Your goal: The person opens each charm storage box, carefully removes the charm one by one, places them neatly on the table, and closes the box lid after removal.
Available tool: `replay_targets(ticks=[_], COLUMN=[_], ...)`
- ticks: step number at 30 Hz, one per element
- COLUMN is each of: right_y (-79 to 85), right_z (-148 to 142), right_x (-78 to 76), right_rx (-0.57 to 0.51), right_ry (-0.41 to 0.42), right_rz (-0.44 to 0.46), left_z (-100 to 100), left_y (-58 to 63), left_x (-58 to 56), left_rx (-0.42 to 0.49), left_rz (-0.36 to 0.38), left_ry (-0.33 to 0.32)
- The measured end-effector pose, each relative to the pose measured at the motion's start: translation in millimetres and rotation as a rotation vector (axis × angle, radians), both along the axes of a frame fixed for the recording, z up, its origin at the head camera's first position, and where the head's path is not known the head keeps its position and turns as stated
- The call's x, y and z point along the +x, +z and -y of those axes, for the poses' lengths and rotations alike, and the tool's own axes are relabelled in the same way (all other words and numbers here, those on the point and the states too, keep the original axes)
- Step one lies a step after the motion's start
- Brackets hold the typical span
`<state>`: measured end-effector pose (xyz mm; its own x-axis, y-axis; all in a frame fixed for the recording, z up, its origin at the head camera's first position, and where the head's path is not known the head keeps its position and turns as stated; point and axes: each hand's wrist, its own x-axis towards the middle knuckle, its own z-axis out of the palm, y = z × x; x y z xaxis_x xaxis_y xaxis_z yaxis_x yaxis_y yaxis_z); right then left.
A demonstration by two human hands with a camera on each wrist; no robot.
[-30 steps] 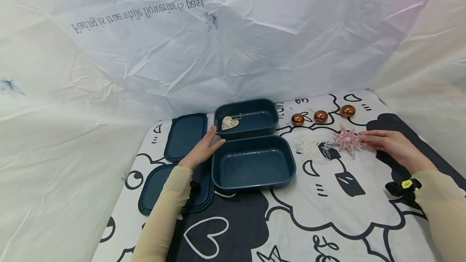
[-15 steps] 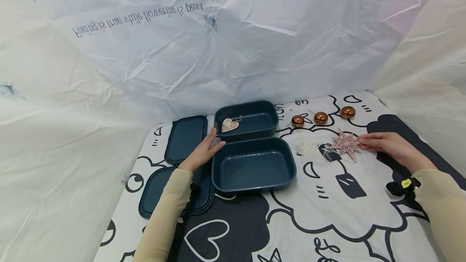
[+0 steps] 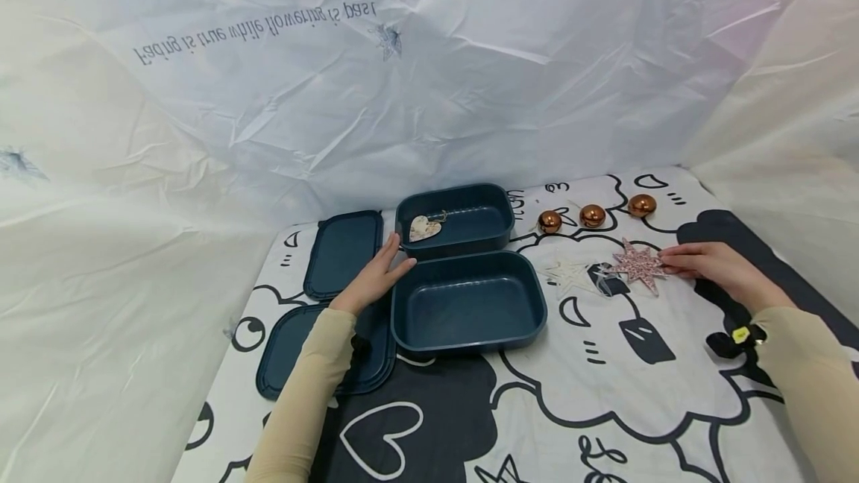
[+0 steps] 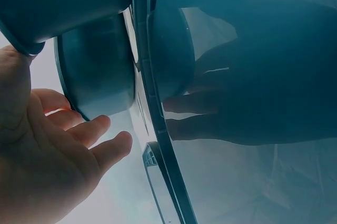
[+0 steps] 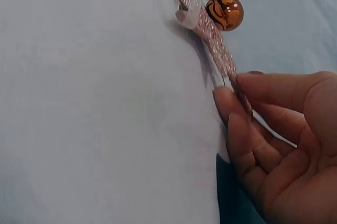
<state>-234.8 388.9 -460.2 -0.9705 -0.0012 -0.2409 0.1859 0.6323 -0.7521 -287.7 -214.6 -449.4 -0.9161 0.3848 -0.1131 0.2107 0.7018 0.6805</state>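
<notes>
My right hand (image 3: 721,268) pinches the right-hand point of a pink glittery star ornament (image 3: 639,265) between thumb and fingers. In the right wrist view the star (image 5: 218,47) appears almost edge-on, tilted over the cloth. Just left of it lies a white star ornament (image 3: 569,276). My left hand (image 3: 376,279) stays beside two dark blue boxes, fingers extended, thumb at the near box's corner. The left wrist view has the fingertips (image 4: 100,125) right at the far box's wall (image 4: 97,66). The far box (image 3: 476,223) holds a heart ornament (image 3: 425,227); the near box (image 3: 467,308) holds nothing.
Three shiny copper balls (image 3: 592,215) sit in a row at the back right. Two dark blue lids (image 3: 344,253) lie left of the boxes, the nearer one partly under my left forearm. A white plastic sheet (image 3: 429,95) rises behind the patterned cloth (image 3: 564,393).
The pink star has tilted slightly, and the right hand and wrist have shifted a little to the left. My left hand and the boxes keep their places.
</notes>
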Motion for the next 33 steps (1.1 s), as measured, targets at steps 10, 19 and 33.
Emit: replay_targets(ticks=[10, 19, 33], right_y=[-2.4, -2.0, 1.7], right_z=[4.1, 5.0, 8.4], right_x=[-4.4, -1.4, 1.3], right_rx=[0.034, 0.078, 0.153], right_ry=[-0.051, -0.053, -0.005], right_rz=[-0.006, -0.005, -0.014], left_z=[0.4, -0.1, 0.6], left_y=[0.4, 2.2, 0.6], left_x=[1.6, 2.1, 2.5], left_rx=[0.001, -0.008, 0.010], left_rz=[0.002, 0.000, -0.003], left_ry=[0.012, 0.006, 0.008])
